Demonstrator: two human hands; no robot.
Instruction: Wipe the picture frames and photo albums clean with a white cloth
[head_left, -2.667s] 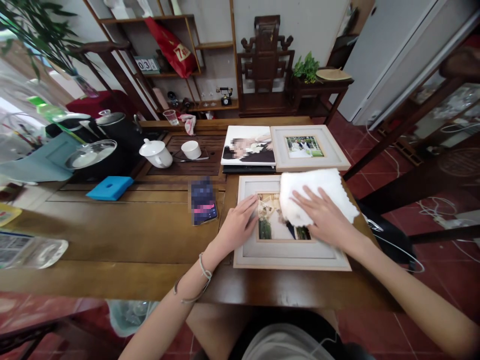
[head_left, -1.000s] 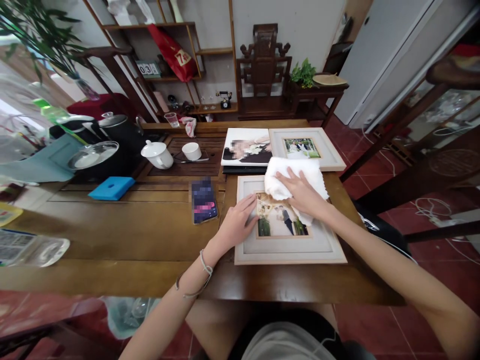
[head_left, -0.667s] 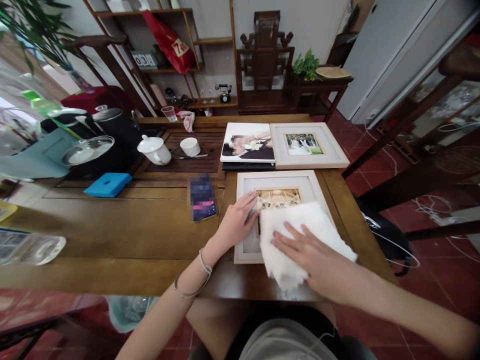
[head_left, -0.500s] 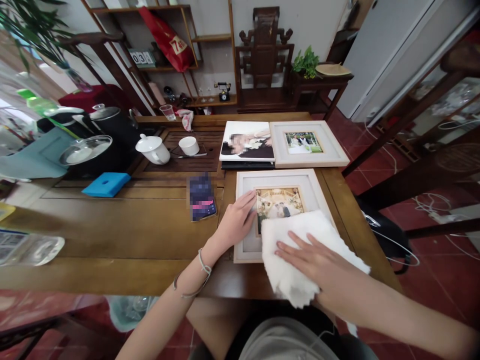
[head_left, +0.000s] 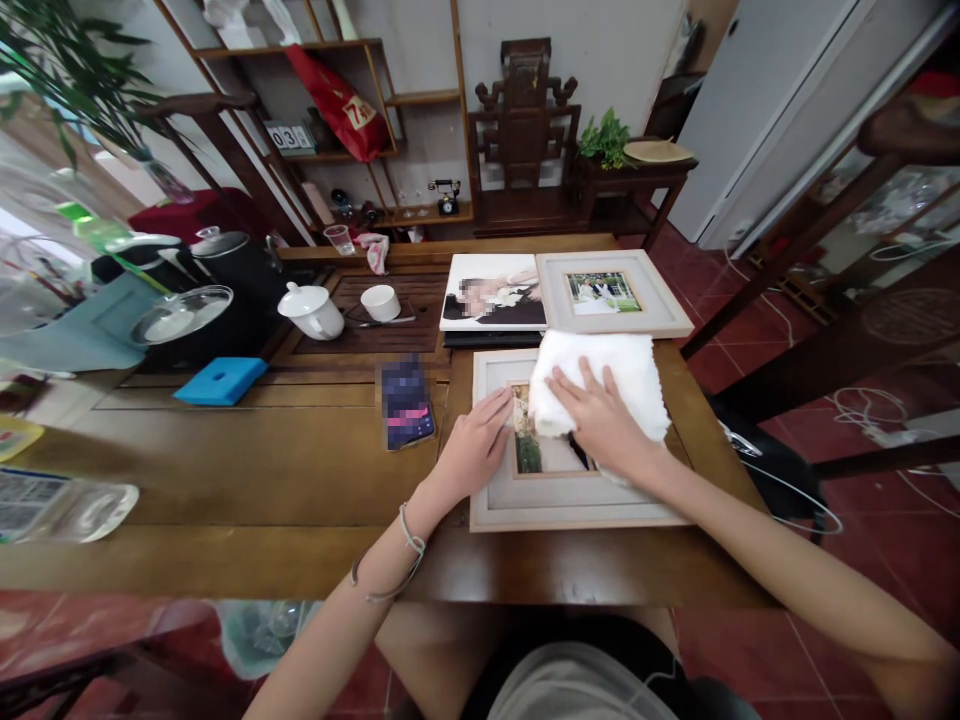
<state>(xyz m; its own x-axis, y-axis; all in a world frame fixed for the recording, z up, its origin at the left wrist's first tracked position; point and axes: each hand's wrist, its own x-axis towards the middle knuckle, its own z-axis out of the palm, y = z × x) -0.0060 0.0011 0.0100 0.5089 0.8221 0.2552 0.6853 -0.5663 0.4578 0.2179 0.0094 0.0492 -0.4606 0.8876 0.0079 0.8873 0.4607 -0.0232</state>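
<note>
A light wooden picture frame (head_left: 491,500) lies face up near the table's front edge, with a photo (head_left: 527,450) in its middle. My left hand (head_left: 480,440) rests on the frame's left side, fingers stretched out flat by the photo's edge. Under my right hand (head_left: 600,415) is a folded white towel (head_left: 622,360), pressed down by spread fingers. The towel covers the upper right of the frame and much of the photo.
Behind lie a second framed photo (head_left: 664,300) and a white-edged photo panel (head_left: 491,270). A phone (head_left: 409,410) sits left of the frame. Farther left are a lidded white cup (head_left: 311,312), a small white cup (head_left: 380,302) and a blue block (head_left: 221,380).
My right hand and the towel have moved away from me, from the frame's lower right to its upper right. My left hand has stayed on the frame's left side.
</note>
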